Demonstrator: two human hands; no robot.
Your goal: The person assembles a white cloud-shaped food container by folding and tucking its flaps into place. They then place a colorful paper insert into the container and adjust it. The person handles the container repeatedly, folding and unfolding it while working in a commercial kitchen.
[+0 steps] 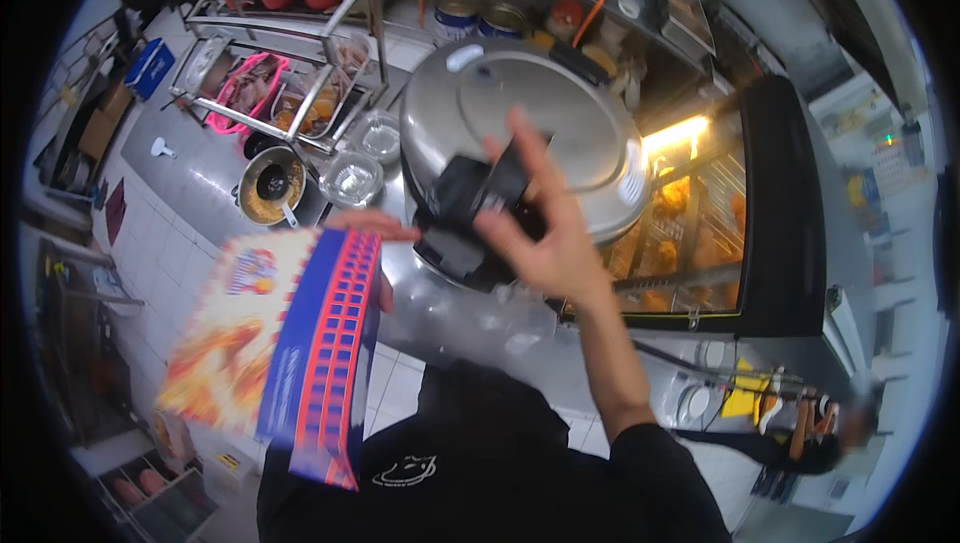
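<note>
In front of me stands a large steel rice cooker with its domed lid down and a black latch and handle block on its near side. Beside that block is my right hand, thumb and fingers spread and slightly blurred; I cannot tell whether they touch it. My left hand grips the upper end of a printed paper bag in blue, red and cream, with a food picture on it. Part of that hand is hidden behind the bag, which hangs tilted in front of my body.
Clear plastic bowls and a pan with a handle sit left on the steel counter. A metal rack holds a pink basket. To the right stands a lit glass warming cabinet. Another person is farther right.
</note>
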